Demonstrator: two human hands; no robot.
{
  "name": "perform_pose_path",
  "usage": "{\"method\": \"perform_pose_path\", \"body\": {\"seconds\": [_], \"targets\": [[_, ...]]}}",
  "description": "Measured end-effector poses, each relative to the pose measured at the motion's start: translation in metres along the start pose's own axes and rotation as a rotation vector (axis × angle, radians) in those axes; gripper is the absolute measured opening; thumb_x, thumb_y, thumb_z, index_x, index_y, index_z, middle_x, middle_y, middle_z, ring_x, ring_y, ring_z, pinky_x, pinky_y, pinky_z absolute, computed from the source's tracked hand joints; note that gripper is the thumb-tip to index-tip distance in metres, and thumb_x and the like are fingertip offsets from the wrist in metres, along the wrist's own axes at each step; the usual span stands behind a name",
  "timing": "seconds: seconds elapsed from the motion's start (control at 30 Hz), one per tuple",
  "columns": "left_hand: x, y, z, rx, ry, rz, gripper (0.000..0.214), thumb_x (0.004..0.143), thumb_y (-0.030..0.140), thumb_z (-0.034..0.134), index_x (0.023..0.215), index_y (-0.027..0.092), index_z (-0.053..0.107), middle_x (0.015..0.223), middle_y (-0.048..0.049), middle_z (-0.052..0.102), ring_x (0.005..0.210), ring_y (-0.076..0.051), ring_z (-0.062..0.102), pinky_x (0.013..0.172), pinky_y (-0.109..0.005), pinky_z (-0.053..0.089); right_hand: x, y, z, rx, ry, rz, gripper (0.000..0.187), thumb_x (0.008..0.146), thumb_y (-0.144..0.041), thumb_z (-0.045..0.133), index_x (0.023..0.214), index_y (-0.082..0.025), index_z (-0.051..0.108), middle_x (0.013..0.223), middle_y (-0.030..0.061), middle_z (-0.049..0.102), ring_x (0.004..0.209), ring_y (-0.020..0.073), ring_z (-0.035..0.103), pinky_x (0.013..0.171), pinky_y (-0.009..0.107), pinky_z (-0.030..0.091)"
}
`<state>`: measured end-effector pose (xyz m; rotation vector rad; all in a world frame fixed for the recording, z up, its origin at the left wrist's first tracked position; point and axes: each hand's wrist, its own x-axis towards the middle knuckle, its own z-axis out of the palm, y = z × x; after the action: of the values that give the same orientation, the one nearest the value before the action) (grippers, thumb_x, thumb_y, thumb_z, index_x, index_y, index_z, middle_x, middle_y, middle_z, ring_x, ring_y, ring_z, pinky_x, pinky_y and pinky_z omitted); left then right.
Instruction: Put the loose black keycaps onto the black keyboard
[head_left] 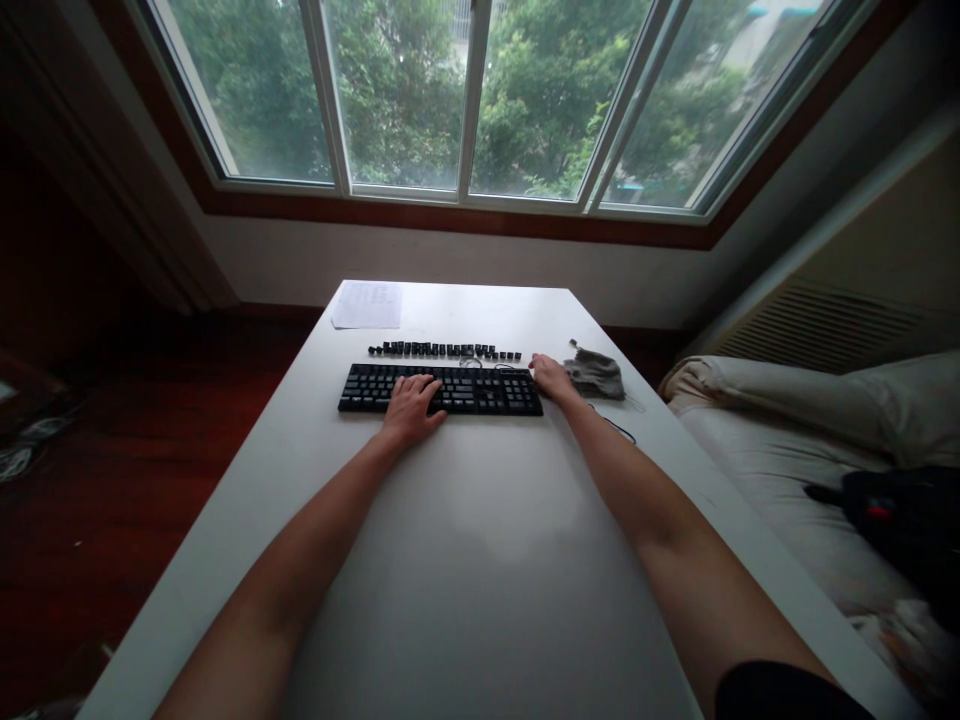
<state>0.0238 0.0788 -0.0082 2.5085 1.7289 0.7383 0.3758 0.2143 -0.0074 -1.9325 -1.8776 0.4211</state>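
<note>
Here, two hands (412, 410), one keyboard (487, 392)

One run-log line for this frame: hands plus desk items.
left hand: on keyboard | right hand: at keyboard's right end, near grey cloth | behind keyboard: row of keycaps | far-left table corner: paper

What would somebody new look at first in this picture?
Probably the black keyboard on the white table, with the left hand on it and the right hand by its right end. Just beyond it, a row of small black keys stands out. Behind the table, green trees show through the big window.
</note>
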Motion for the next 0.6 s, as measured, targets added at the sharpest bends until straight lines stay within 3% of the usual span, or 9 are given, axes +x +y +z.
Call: {"method": "perform_pose_path", "body": {"seconds": [0.1,0.17,0.37,0.6], "targets": [[0.0,0.0,0.001,-0.007,0.005,-0.001,0.06,0.087,0.044,0.07,0.144,0.025,0.058,0.151,-0.0106,0.054,0.143,-0.033,0.043,0.127,-0.054,0.022,-0.008,0.017,0.0,0.208,0.049,0.022,0.037,0.101,-0.037,0.035,0.109,-0.02,0.067,0.084,0.0062,0.074,0.072,0.0212,0.068,0.07,0.031,0.051],[0.0,0.0,0.001,-0.001,0.01,0.003,0.061,0.087,0.044,0.07,0.144,0.025,0.058,0.151,-0.0107,0.054,0.143,-0.033,0.043,0.127,-0.055,0.022,-0.02,0.027,0.001,0.294,0.1,-0.034,0.032,0.097,-0.035,0.041,0.111,-0.02,0.067,0.083,0.0046,0.073,0.07,0.0201,0.067,0.068,0.03,0.051],[-0.001,0.001,0.002,0.003,0.017,0.013,0.061,0.087,0.044,0.07,0.144,0.024,0.058,0.15,-0.0114,0.055,0.142,-0.033,0.044,0.127,-0.055,0.022,-0.055,0.037,0.002,0.235,0.225,-0.211,0.031,0.095,-0.035,0.049,0.113,-0.023,0.071,0.094,0.0063,0.077,0.086,0.0234,0.07,0.082,0.034,0.053],[0.0,0.002,0.001,-0.009,0.012,0.011,0.061,0.087,0.045,0.069,0.144,0.024,0.058,0.151,-0.0112,0.054,0.142,-0.034,0.043,0.127,-0.056,0.022,-0.057,0.03,0.006,0.128,0.234,-0.39,0.032,0.097,-0.03,0.048,0.115,-0.023,0.074,0.113,0.0092,0.074,0.102,0.0251,0.067,0.097,0.039,0.051]]}}
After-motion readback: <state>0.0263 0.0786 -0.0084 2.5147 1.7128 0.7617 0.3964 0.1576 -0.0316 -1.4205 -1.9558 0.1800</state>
